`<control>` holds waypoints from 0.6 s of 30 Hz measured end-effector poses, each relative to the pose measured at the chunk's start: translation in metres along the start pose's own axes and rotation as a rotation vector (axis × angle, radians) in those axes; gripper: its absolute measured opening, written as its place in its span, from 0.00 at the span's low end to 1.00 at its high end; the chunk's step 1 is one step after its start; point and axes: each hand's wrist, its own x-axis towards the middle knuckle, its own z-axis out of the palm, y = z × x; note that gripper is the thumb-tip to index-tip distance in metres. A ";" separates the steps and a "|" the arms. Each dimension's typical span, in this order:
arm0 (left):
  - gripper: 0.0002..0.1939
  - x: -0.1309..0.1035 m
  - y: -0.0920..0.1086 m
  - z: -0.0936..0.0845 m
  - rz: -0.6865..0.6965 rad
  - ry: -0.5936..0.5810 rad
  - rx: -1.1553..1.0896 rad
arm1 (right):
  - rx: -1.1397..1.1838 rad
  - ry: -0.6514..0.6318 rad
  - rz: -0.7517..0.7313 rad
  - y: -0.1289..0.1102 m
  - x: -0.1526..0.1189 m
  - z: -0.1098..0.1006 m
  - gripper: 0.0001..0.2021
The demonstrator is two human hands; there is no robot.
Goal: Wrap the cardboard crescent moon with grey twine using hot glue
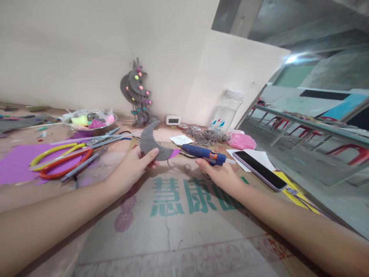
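Note:
My left hand (pixel 145 158) is closed on a crescent moon shape (pixel 152 144) wrapped in grey yarn, its right tip still showing purple. A strand of grey yarn hangs below that tip. In my right hand (pixel 215 171) is a blue hot glue gun (pixel 198 151) with orange parts and a clear glue stick out of its back. The gun points left, its nozzle close to the purple tip; whether they touch I cannot tell. Under both hands lies a printed cardboard sheet (pixel 173 238) with green characters.
Red- and yellow-handled scissors (pixel 65 163) lie on purple sheets (pixel 14 163) at left, near a metal bowl (pixel 95 129). Finished grey moons with pompoms (pixel 138 88) lean on the wall. A timer (pixel 173 120), tangled yarn (pixel 209 136), plastic bottle (pixel 226 111) and phone (pixel 259 170) stand or lie around.

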 end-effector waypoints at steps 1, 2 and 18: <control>0.13 0.000 0.000 0.000 -0.001 0.005 -0.009 | -0.022 -0.002 0.011 0.000 0.001 -0.002 0.17; 0.13 0.000 0.000 0.000 -0.002 0.008 -0.016 | -0.047 -0.009 0.022 0.000 0.002 -0.003 0.20; 0.13 -0.001 0.003 0.002 0.008 0.031 -0.062 | 0.015 -0.116 -0.149 0.000 -0.005 0.000 0.11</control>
